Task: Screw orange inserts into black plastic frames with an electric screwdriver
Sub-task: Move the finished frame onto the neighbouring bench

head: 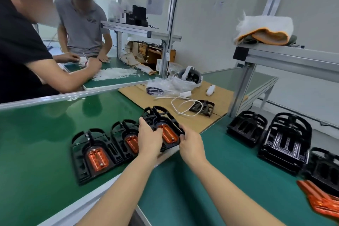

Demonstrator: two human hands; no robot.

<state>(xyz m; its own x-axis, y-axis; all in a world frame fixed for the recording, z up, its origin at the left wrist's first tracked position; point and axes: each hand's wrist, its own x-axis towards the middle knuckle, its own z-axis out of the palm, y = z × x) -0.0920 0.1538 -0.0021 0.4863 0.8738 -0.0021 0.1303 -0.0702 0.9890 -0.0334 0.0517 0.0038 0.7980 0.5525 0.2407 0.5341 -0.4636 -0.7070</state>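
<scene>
Three black frames [95,154] with orange inserts [97,159], one in both hands [149,138].

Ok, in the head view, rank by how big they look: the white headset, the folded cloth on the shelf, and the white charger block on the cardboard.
1. Folded cloth, largest
2. White headset
3. Charger block, smallest

All sit far from the camera, so apparent size may mislead.

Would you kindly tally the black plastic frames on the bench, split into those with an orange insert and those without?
Black plastic frames with orange insert: 3
Black plastic frames without insert, at right: 3
Total: 6
Left hand and right hand grip one fitted frame.
</scene>
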